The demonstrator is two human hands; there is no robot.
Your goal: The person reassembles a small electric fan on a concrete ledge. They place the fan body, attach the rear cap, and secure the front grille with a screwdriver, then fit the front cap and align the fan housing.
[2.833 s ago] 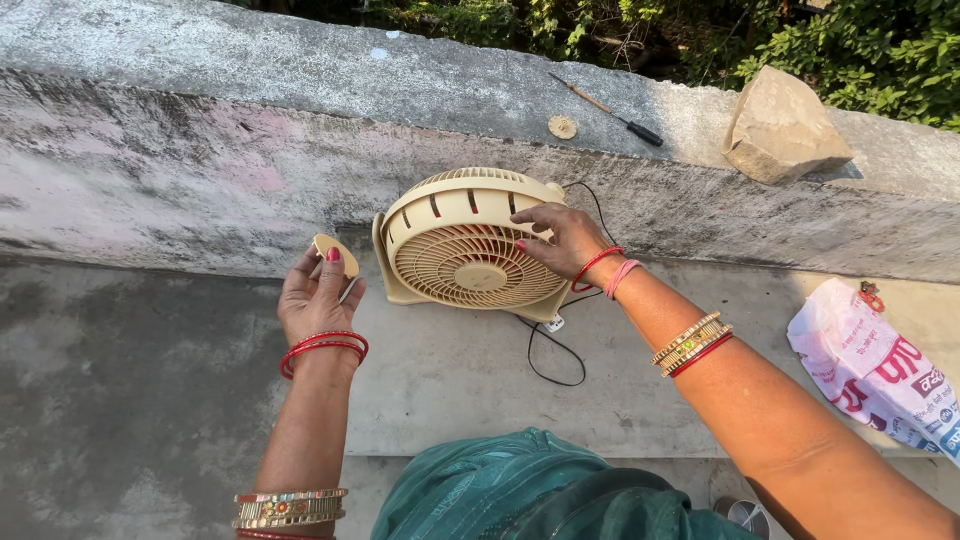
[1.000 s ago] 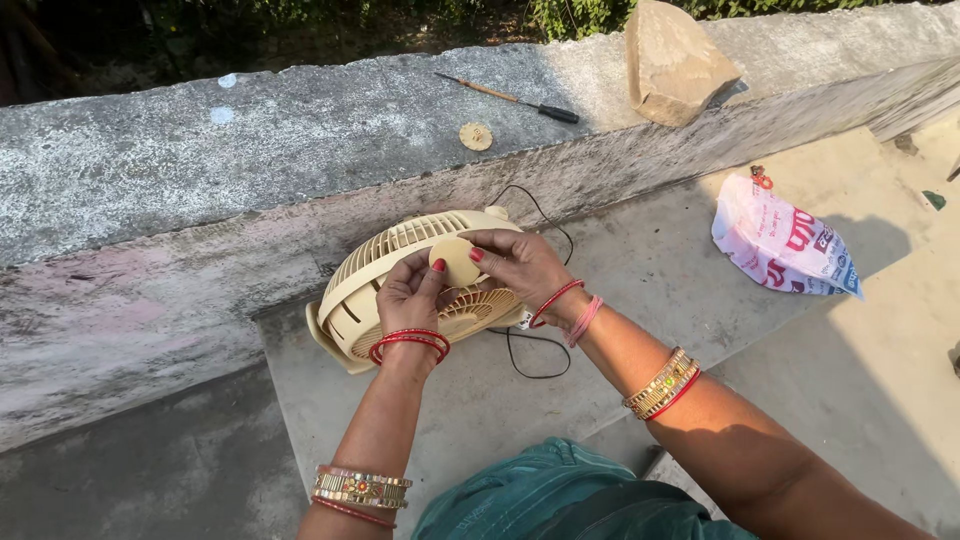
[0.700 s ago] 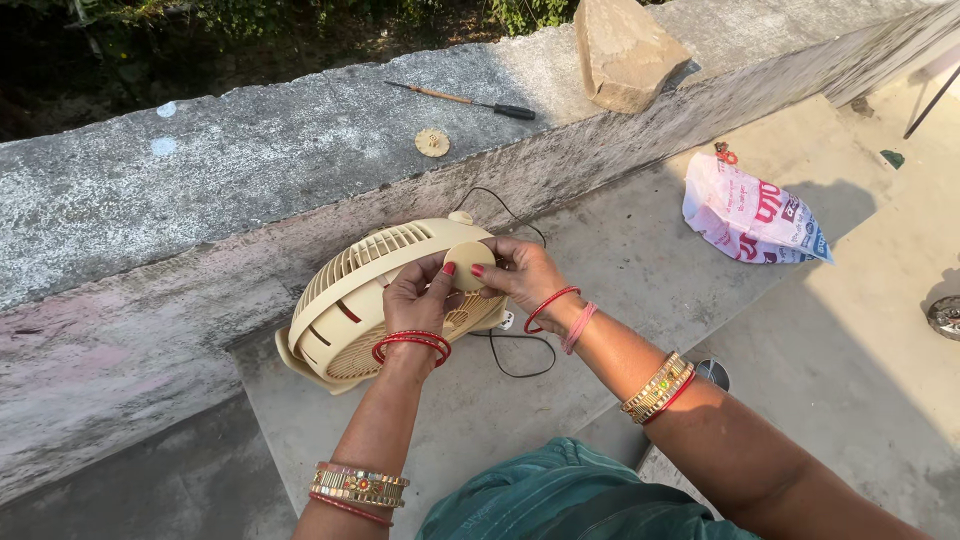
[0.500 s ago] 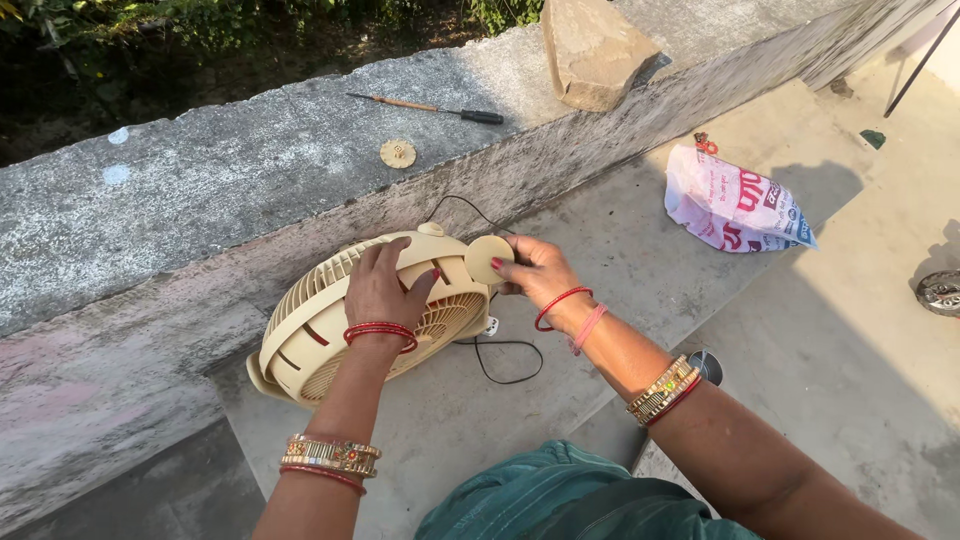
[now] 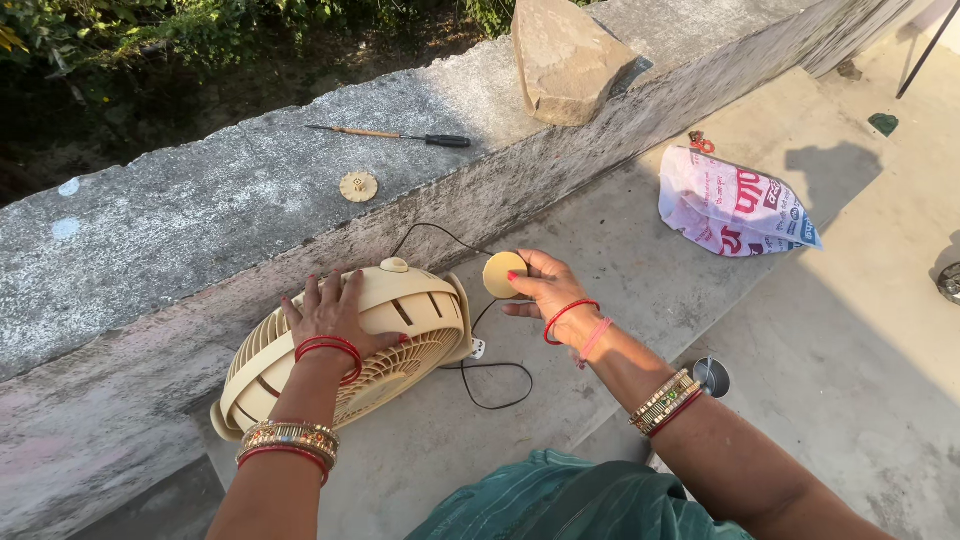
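Hard, bright daylight falls from the upper left, throwing crisp dark shadows to the right of the printed bag and the stone; the foliage at the top lies in deep shade; focus is sharp throughout, edges slightly bowed

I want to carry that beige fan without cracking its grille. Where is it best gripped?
Judging by its pose, take the fan by the solid outer rim of the housing, coming from above, where the left hand lies. It is tipped against the wall, so that rim faces up; the thin grille slats look weaker. Mind the black cord trailing on the right.
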